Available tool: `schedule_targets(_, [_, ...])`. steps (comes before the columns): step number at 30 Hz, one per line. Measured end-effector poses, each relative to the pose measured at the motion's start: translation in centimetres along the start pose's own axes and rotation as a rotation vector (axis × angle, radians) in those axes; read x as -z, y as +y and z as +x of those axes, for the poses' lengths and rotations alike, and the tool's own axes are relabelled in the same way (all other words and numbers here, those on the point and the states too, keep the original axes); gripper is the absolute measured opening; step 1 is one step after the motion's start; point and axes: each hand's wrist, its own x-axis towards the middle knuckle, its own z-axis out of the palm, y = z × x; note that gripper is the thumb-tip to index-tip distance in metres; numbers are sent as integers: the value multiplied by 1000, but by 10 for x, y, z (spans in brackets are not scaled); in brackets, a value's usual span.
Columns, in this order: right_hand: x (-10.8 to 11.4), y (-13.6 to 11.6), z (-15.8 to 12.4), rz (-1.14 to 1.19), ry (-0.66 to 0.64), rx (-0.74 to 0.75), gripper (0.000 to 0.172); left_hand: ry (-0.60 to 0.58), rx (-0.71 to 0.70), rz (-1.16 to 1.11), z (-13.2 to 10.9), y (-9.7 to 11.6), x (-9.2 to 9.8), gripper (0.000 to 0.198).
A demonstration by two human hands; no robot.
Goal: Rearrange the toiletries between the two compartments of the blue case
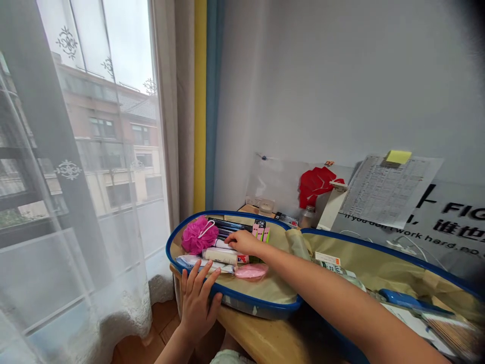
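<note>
My left hand [197, 298] rests with fingers spread against the front rim of a blue-edged open case [261, 303] lying on a wooden table. My right hand [244, 241] reaches across into the case, fingers curled down onto a white tube [222, 256] among the toiletries. Beside it lie a pink bath puff [199, 235], dark tubes [229, 225], small pink and green items [261, 231], a pink pouch [250, 271] and a clear packet [189, 262]. Whether the right hand grips anything is hidden by the fingers.
The case's other half [379, 263] opens to the right, holding a box and a blue strap. A wall poster, a paper sheet [390, 189] with a yellow sticky note and a red cut-out [316, 184] stand behind. A sheer curtain [76, 202] and window fill the left.
</note>
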Motion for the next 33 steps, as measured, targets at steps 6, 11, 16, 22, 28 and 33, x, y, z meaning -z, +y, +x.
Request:
schedule_targets(6, [10, -3, -2, 8, 10, -13, 28, -7, 15, 0, 1, 2, 2, 40])
schedule_targets(11, [59, 13, -23, 46, 6, -17, 30, 1, 7, 0, 1, 1, 1, 39])
schedule_targets(16, [112, 63, -85, 85, -13, -70, 34, -5, 18, -9, -1, 0, 0, 42])
schedule_targets(22, [102, 134, -166, -17, -186, -262, 28, 11, 31, -32, -2, -1, -1, 43])
schedule_targets(28, [64, 166, -202, -165, -229, -414, 27, 16, 22, -42, 0, -1, 0, 40])
schedule_targets(33, [57, 169, -208, -177, -235, -455, 26, 10, 19, -18, 0, -1, 1, 42])
